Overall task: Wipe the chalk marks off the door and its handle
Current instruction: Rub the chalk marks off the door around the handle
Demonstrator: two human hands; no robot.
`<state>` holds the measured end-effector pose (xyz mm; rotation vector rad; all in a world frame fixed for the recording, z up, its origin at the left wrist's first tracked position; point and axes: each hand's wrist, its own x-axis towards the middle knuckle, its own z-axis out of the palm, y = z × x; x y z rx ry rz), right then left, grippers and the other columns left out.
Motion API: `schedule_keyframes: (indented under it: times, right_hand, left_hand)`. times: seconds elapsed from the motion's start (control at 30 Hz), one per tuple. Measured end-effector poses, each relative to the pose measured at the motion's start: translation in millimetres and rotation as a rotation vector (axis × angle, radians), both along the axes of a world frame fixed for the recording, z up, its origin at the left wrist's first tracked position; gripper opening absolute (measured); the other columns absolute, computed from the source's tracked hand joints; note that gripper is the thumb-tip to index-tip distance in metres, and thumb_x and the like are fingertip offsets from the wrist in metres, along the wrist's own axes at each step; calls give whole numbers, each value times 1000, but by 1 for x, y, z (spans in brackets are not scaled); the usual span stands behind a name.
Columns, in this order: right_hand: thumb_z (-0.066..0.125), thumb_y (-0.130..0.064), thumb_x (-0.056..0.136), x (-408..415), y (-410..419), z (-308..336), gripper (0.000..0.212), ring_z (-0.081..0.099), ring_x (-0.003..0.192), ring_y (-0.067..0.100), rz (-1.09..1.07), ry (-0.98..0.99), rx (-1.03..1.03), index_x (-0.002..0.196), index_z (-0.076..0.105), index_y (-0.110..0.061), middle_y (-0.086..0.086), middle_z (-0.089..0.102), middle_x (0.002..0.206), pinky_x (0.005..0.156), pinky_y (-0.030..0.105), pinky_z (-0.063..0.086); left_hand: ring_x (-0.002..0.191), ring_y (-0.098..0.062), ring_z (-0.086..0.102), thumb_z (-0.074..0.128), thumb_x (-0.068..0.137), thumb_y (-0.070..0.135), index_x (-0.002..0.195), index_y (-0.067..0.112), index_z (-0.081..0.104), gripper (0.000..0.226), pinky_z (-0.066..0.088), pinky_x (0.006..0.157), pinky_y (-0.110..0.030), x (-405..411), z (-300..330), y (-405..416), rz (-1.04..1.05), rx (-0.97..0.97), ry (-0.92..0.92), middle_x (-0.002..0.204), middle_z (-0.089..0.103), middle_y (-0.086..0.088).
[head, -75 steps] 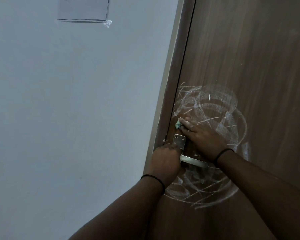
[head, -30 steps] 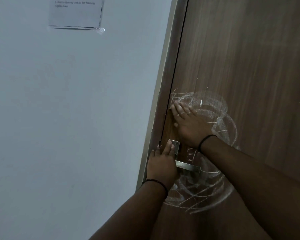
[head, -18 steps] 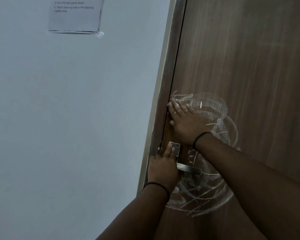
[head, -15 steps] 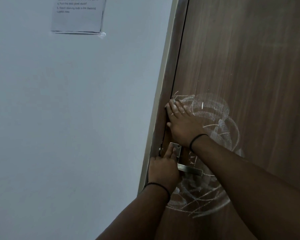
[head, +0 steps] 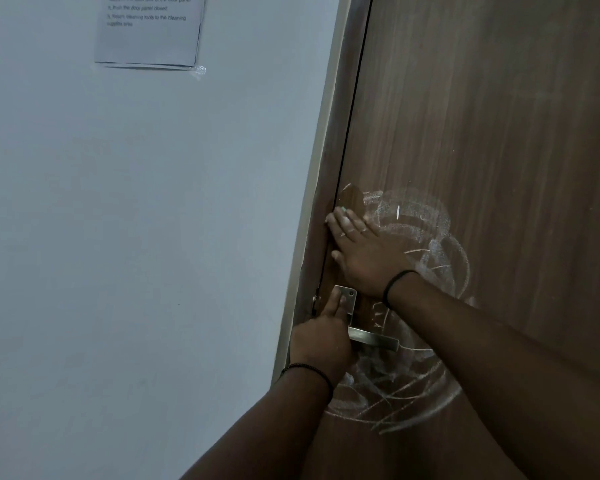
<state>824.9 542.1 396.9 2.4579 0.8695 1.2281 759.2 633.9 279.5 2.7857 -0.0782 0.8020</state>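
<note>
White chalk marks scribble over the brown wooden door, above and below the metal door handle. My right hand lies flat on the door near its left edge, fingers straight. It presses a pale green cloth, of which only a tip shows past the fingertips. Just above the fingers the wood is bare of chalk. My left hand grips the base of the handle, with one finger stretched up over the metal plate.
A door frame runs along the door's left edge. Left of it is a plain pale wall with a printed paper sheet taped near the top.
My right hand has slid up and left from above the plate to the door's edge, and the chalk there is gone. A finger of my left hand has stretched up onto the plate.
</note>
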Motion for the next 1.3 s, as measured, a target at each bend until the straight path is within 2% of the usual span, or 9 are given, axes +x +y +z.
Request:
schedule_keyframes:
  times: [0.17,0.3,0.47,0.6,0.7,0.9,1.03,1.17,1.3]
  right_hand:
    - [22,-38,105,5,-9,27,62,-6,152,20,-46,-44,92,156,-5,-15,6,-8,164,124,39,-1]
    - [25,-37,105,4,20,40,63,-8,152,21,0,23,152,156,-4,-13,8,-10,164,123,39,-3]
    - [24,-37,105,0,-3,4,62,-7,152,19,-11,-8,59,156,-5,-17,4,-8,165,124,38,-2]
    - [22,-37,105,2,-12,22,61,-7,152,22,-81,-56,103,156,-4,-14,7,-6,165,123,39,-3]
    - [23,-39,106,-1,5,31,63,-9,152,21,-56,2,146,156,-4,-12,8,-9,164,123,39,-5]
    - [20,-42,105,-5,-17,-14,63,-11,151,19,-56,6,44,155,-8,-16,5,-11,164,123,38,-4]
    - [16,-44,105,2,-31,13,64,-11,151,21,-134,-59,112,155,-9,-12,9,-12,164,124,40,-3]
    - [22,-47,104,1,-7,26,69,-13,151,22,-86,21,179,155,-8,-11,9,-15,163,123,40,-5]
    - [21,-48,104,-4,-22,-5,68,-13,151,19,-75,22,55,155,-8,-14,6,-13,163,123,39,-5]
  left_hand:
    - [100,-24,65,43,100,30,157,24,5,69,53,83,-39,2,-1,1,14,11,10,165,-3,11]
    - [102,-26,65,43,100,30,157,25,6,68,53,84,-40,1,0,0,16,-7,15,164,-7,13]
    - [102,-25,65,42,100,33,157,24,7,68,53,84,-40,2,1,0,12,14,16,164,-5,13]
    - [105,-24,64,41,100,33,157,24,5,69,52,85,-39,1,0,0,16,12,13,165,-4,12]
    - [105,-24,64,42,100,32,157,24,4,69,52,85,-39,1,0,-2,19,3,14,165,-5,12]
    - [106,-23,63,39,102,28,157,25,5,65,50,83,-36,-1,1,-2,36,27,1,164,-8,13]
    - [109,-23,63,44,99,34,157,25,4,72,51,89,-39,-3,2,-1,21,20,14,164,-5,13]
    - [108,-23,63,48,96,37,157,26,3,77,52,90,-38,-1,1,-1,22,9,22,165,-3,13]
    - [106,-22,64,48,96,37,157,25,3,77,54,89,-38,3,1,-3,29,20,13,164,-4,12]
